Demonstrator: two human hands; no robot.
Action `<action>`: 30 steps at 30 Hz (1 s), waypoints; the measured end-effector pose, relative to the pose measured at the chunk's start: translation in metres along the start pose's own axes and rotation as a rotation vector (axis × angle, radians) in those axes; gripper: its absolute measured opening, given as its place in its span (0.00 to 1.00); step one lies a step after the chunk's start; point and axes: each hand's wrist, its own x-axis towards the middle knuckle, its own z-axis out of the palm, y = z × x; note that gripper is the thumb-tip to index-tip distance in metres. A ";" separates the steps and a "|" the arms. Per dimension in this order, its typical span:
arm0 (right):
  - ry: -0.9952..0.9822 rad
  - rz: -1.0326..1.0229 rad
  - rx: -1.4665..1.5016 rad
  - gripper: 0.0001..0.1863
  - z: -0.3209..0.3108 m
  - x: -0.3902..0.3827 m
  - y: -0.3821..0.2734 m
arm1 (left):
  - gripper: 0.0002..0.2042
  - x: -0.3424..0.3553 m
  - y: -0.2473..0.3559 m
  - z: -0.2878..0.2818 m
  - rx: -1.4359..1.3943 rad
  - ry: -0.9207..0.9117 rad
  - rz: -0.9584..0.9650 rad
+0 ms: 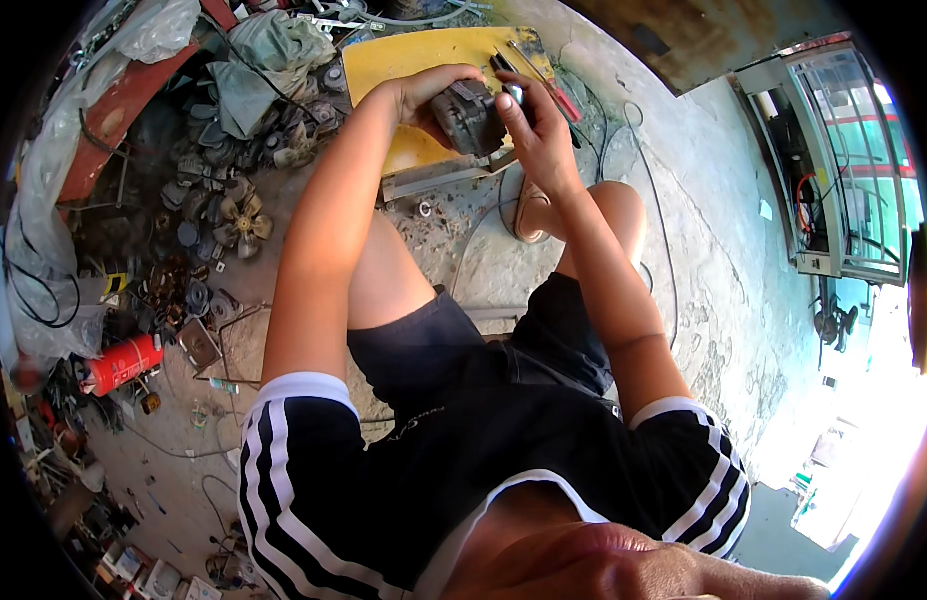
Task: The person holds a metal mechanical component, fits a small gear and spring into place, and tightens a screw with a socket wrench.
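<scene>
My left hand (431, 88) grips a small dark grey electric motor (469, 118) from its left side, holding it above a yellow board (403, 62). My right hand (539, 128) is closed on the motor's right side, thumb up, with a thin dark tool or part (508, 80) pinched at the top; I cannot tell exactly what it is. A red-handled screwdriver (561, 100) lies on the board just behind my right hand. My knees and one sandalled foot (529, 208) are below the motor.
A heap of scrap lies to the left: fan blades (243, 222), small motors, wires, a red cylinder (123, 364), grey cloth (268, 55). A glass-fronted cabinet (833, 170) stands at the right. Black cables trail over the concrete floor (703, 250).
</scene>
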 end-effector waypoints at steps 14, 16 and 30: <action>0.076 -0.082 -0.047 0.17 -0.005 0.005 -0.001 | 0.24 0.002 0.004 0.007 0.084 0.145 0.105; 0.148 -0.014 0.014 0.17 0.001 0.007 0.004 | 0.23 0.000 0.006 0.015 0.067 0.209 0.132; 0.096 -0.022 -0.224 0.23 0.006 0.007 0.028 | 0.37 -0.023 0.017 0.027 0.644 0.927 0.515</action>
